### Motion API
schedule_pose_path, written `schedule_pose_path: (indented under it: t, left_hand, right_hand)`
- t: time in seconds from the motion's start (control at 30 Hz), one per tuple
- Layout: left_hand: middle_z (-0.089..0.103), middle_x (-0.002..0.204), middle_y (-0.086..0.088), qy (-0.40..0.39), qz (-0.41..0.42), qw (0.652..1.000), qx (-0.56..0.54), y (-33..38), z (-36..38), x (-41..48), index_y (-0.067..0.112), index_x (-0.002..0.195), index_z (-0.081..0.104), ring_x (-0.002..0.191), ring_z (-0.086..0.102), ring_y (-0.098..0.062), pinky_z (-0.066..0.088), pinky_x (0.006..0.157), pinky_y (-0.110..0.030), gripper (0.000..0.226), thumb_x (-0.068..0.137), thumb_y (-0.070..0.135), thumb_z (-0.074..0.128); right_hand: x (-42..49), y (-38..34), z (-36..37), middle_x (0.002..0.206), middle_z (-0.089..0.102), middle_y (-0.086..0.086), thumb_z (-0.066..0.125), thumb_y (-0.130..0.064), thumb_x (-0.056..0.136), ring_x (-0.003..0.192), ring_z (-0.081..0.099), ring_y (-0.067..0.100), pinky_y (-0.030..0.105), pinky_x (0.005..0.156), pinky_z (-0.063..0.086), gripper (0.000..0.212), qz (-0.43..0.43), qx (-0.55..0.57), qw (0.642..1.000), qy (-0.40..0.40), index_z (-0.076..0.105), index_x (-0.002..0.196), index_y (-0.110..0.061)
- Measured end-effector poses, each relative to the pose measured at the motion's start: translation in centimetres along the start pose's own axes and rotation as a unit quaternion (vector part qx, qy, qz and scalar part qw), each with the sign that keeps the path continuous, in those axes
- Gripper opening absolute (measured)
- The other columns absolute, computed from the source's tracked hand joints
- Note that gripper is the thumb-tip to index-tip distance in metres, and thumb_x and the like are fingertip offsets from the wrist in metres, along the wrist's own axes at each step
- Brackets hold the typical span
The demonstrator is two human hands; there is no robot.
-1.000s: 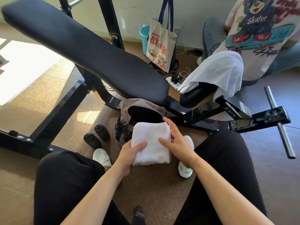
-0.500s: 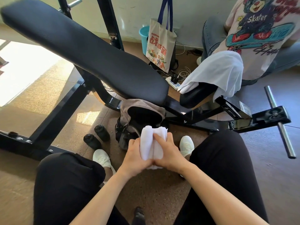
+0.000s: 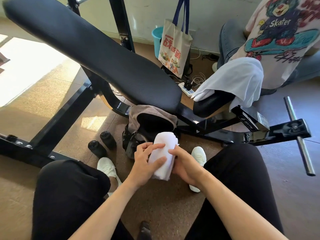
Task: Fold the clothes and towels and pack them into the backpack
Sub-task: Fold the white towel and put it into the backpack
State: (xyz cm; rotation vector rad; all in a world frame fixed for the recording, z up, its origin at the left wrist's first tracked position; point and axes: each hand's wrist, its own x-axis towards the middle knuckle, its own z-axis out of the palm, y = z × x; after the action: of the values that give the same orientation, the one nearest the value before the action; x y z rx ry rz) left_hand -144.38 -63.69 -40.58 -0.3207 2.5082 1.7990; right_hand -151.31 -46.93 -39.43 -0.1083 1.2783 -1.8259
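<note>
**Towel bundled in both hands, backpack next**

We hold the white towel (image 3: 163, 158) low in front of us, just before the open backpack (image 3: 134, 116), whose dark mouth faces us under the bench (image 3: 103, 54). The towel is already a narrow, thick bundle. Whether it is rolled or folded in three, we cannot say for sure from this angle.

Our left hand (image 3: 145, 161) grips it from the left side, with the thumb and the index finger lying across its top. Our right hand (image 3: 187, 168) is curled round it from the right, the thumb on top and the fingers hidden beneath.

We judge that the folding of this piece is almost finished and the packing step is beginning. The next move calls for keeping the bundle pressed so that it does not spring open. Then we must carry it forward and down into the opening and push it to the bottom. A white garment (image 3: 237, 80) draped over the bench is not yet folded, so more work remains.
</note>
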Motion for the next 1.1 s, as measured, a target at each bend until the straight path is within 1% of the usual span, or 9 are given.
schedule_pose_path:
  t: [0.1,0.27,0.33,0.43,0.57,0.8,0.93,1.0,1.1]
  left_hand:
    - [0.037,0.144,0.008,-0.064,-0.011,0.997,-0.037,0.4,0.6,-0.2,0.055,0.132,0.046,0.128,0.044,-0.011,0.045,0.1,-0.019,0.064,0.072,0.07,0.062]
    - [0.05,0.137,0.009,-0.079,0.014,0.996,-0.03,-0.6,1.1,0.0,0.058,0.131,0.047,0.12,0.056,-0.015,0.054,0.096,-0.028,0.063,0.075,0.063,0.074]
    - [0.049,0.137,0.009,-0.071,0.041,0.997,-0.003,-0.9,0.9,0.0,0.048,0.136,0.051,0.123,0.053,-0.013,0.05,0.101,-0.028,0.068,0.075,0.061,0.075]
    - [0.045,0.136,0.012,-0.092,0.067,0.993,0.035,-0.7,0.3,-0.3,0.048,0.137,0.051,0.123,0.048,-0.007,0.045,0.103,-0.025,0.066,0.076,0.057,0.075]
    - [0.039,0.136,0.016,-0.155,0.024,0.986,0.06,-0.4,-1.1,-0.2,0.056,0.135,0.046,0.122,0.046,-0.007,0.047,0.105,-0.029,0.064,0.077,0.061,0.074]
    - [0.044,0.131,0.017,-0.228,-0.016,0.973,0.032,0.0,-3.0,1.0,0.052,0.138,0.039,0.117,0.053,-0.01,0.052,0.094,-0.021,0.067,0.086,0.042,0.08]
    - [0.042,0.127,0.012,-0.194,0.011,0.97,0.148,-0.9,-5.4,3.8,0.05,0.137,0.043,0.114,0.047,-0.01,0.043,0.097,-0.025,0.065,0.083,0.045,0.079]
    - [0.038,0.122,0.012,-0.174,0.01,0.96,0.22,-1.7,-6.7,5.4,0.051,0.137,0.041,0.11,0.046,-0.012,0.042,0.092,-0.025,0.065,0.082,0.049,0.076]
    - [0.034,0.128,0.012,-0.163,0.012,0.936,0.311,-3.0,-8.4,7.8,0.056,0.136,0.038,0.105,0.049,-0.012,0.042,0.084,-0.022,0.062,0.085,0.048,0.072]
  right_hand:
    - [-0.2,-0.3,0.8,0.131,0.067,0.004,0.056,-0.028,0.103,0.122,0.065,0.025,0.048,0.101,0.055,0.036,-0.031,-0.027,0.997,0.066,0.052,0.139,-0.027]
    - [0.6,0.8,0.5,0.144,0.048,-0.007,0.064,-0.029,0.098,0.129,0.056,0.023,0.05,0.109,0.049,0.078,-0.035,-0.069,0.984,0.159,0.015,0.155,-0.048]
    - [0.6,0.3,0.1,0.137,0.057,0.0,0.069,-0.035,0.093,0.125,0.06,0.026,0.05,0.107,0.05,0.064,-0.028,-0.099,0.977,0.189,0.038,0.148,-0.032]
    - [0.5,-0.9,-0.4,0.119,0.07,0.015,0.073,-0.038,0.084,0.116,0.065,0.035,0.054,0.102,0.053,0.041,-0.023,-0.11,0.971,0.209,0.067,0.119,-0.016]
    - [0.5,-1.2,-0.6,0.112,0.07,0.025,0.073,-0.035,0.088,0.11,0.067,0.041,0.058,0.098,0.052,0.038,-0.006,-0.126,0.973,0.193,0.07,0.113,-0.007]
    - [1.4,-1.8,-0.2,0.107,0.076,0.008,0.057,-0.04,0.101,0.104,0.072,0.025,0.044,0.093,0.059,0.03,0.034,-0.235,0.963,0.126,0.071,0.114,-0.017]
    - [5.2,-2.9,-1.8,0.119,0.069,-0.002,0.042,-0.045,0.107,0.103,0.068,0.016,0.035,0.092,0.058,0.035,0.037,-0.404,0.908,0.102,0.063,0.129,-0.03]
    - [8.1,-3.6,-3.9,0.131,0.058,-0.001,0.049,-0.044,0.105,0.118,0.059,0.019,0.035,0.102,0.05,0.038,0.011,-0.515,0.848,0.127,0.057,0.14,-0.032]
    - [12.5,-4.5,-6.6,0.157,0.023,0.005,0.06,-0.045,0.098,0.143,0.023,0.033,0.045,0.119,0.029,0.049,0.024,-0.664,0.737,0.126,0.05,0.146,-0.04]
